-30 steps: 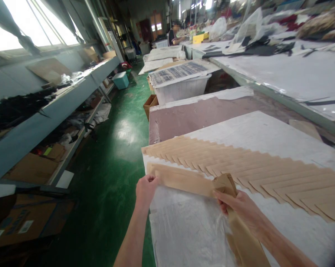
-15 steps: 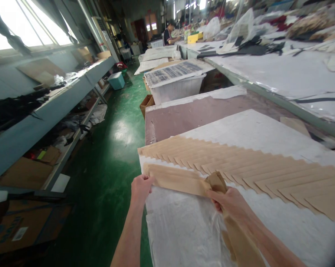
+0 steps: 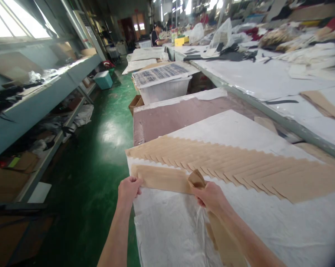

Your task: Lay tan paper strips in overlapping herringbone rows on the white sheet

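In the head view, a flat tan fabric strip (image 3: 164, 178) lies along the near edge of a white-covered table. My left hand (image 3: 129, 188) is closed, pinching the strip's left front corner at the table edge. At its right end, my right hand (image 3: 212, 195) is closed round a folded bunch of tan fabric strips (image 3: 196, 178). More of that bunch (image 3: 225, 241) hangs under my right forearm. Just beyond my hands runs a long row of overlapping tan fabric pieces (image 3: 225, 163), fanned out like shingles.
The table's white sheet (image 3: 167, 230) is wrinkled in front. Green floor (image 3: 108, 137) runs along the left, with shelving (image 3: 58, 89) past it. A white tub (image 3: 164, 89) stands beyond the table. Another worktable (image 3: 256, 79) on the right holds fabric. A person (image 3: 157, 35) sits far back.
The view has turned to the right, so the scene sits further left and more of the right worktable shows. Both hands keep their hold, with little movement over the table.
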A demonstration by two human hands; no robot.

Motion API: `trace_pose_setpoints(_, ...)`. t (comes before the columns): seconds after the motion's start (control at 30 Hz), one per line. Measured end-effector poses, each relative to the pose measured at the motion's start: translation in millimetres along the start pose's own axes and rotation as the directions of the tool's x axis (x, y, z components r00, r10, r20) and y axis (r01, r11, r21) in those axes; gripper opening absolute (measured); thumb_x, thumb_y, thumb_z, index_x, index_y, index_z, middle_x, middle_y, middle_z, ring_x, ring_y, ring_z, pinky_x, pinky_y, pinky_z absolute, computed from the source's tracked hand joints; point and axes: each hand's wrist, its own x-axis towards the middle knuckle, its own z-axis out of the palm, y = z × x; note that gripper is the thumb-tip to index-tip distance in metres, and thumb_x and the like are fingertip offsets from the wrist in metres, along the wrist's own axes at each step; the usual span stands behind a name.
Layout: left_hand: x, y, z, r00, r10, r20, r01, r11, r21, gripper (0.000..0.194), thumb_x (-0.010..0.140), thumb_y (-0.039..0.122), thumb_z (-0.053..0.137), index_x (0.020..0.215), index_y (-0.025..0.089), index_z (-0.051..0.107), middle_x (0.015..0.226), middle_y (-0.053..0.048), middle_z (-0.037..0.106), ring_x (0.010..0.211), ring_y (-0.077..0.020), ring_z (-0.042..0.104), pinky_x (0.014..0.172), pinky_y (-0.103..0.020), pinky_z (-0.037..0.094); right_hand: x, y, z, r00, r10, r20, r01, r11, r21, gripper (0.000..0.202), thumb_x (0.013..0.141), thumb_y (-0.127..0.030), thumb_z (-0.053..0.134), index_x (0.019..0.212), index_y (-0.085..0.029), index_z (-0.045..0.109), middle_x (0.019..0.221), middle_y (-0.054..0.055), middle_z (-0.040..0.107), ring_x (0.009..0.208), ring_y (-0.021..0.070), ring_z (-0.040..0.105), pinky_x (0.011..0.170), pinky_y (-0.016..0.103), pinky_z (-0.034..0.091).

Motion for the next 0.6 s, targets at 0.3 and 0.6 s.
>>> trace_pose_setpoints(0.3,-3.4,11.9,-7.0,1.000,-0.015,-0.003,0.015,0.988,0.154,0.022,0.070,0.043,0.056,0.069,0.021,0.059,0.046,0.001,0.061,0.042,-0.0159,0.054,0.049,-0.025,0.040,-3.7,-15.4,-11.4,0.999,-0.030,-0.022,0.023,0.970,-0.243,0.029,0.072,-0.038,0.056,0.049,-0.020,0.057,0.042,0.005,0.060,0.045,0.0171,0.058,0.047,0.026,0.033)
trace_pose_setpoints(0.6,-42.6,31.9,9.9,0.801,0.597,0.035,-0.429,0.532,0.730,0.024,0.089,0.017,0.038,0.105,0.023,0.056,0.103,-0.009,0.064,0.099,-0.0244,0.057,0.078,-0.035,0.046,-9.7,-10.3,-19.1,0.997,-0.015,0.071,0.027,0.984,-0.177,0.036,0.073,-0.038,0.054,0.042,-0.019,0.056,0.047,0.006,0.063,0.048,0.0145,0.060,0.047,0.022,0.038)
